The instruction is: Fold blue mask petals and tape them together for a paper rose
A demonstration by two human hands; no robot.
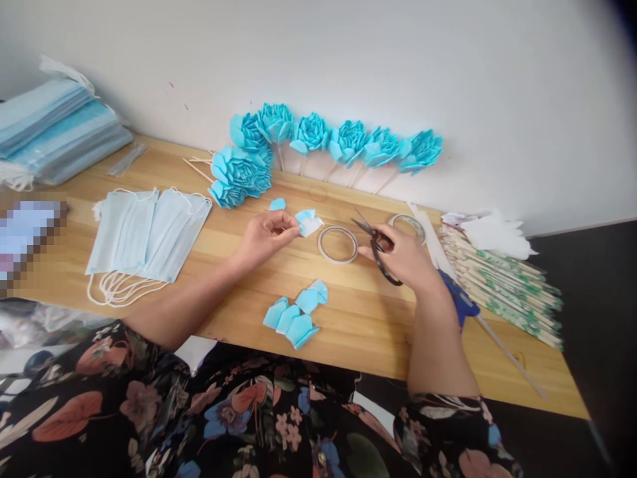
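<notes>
My left hand point(269, 234) pinches a small piece of light blue fabric point(309, 223) with a white side, above the wooden table. In my right hand point(401, 255) are black-handled scissors point(381, 251), their blades pointing up and left, apart from the fabric piece. Between my hands lies a roll of tape point(338, 245), and a second tape roll point(407, 228) is partly hidden behind my right hand. A loose blue piece point(277, 204) rests just beyond my left hand. Several cut blue pieces point(296, 315) lie near the table's front edge.
Blue fabric flowers point(311, 133) on sticks lean along the wall. Flat face masks point(146, 232) lie at left, with a thicker mask stack point(62, 133) behind. At right are wrapped chopsticks point(502, 282) and a blue glue gun point(458, 299). The table point(358, 332) ends close to my body.
</notes>
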